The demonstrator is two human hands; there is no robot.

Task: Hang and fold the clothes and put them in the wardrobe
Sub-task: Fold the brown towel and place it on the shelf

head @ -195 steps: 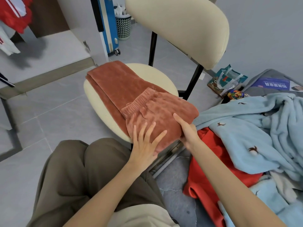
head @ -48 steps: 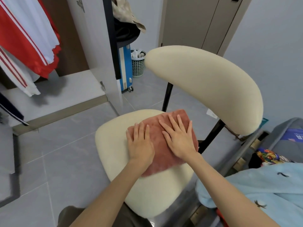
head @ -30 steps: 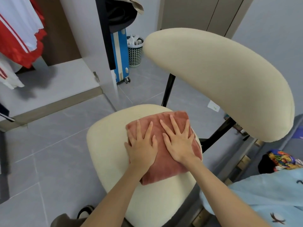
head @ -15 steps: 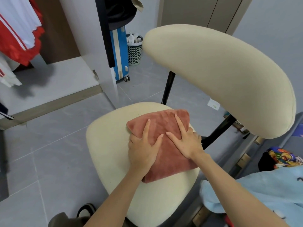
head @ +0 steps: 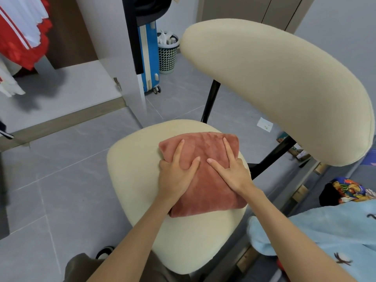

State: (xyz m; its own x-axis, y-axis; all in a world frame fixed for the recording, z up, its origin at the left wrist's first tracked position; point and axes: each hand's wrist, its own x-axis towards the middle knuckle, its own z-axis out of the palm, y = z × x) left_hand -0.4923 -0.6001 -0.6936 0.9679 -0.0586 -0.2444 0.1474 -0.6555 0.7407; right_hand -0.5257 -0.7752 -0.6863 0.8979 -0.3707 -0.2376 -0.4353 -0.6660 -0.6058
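A rust plush garment (head: 205, 190), folded thick and square, is lying on the cream chair seat (head: 132, 169) at frame centre. The left hand (head: 176, 178) and right hand (head: 234, 174) are gripping its sides.

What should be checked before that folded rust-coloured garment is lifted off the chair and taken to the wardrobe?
1. The folded garment lies as a compact bundle on the chair seat: ok.
2. The left hand grips its left edge: ok.
3. The right hand grips its right edge: ok.
4. The grip reaches underneath for support: cannot tell, hidden.
5. The wardrobe is open, with bare floor space below the hanging clothes: ok.
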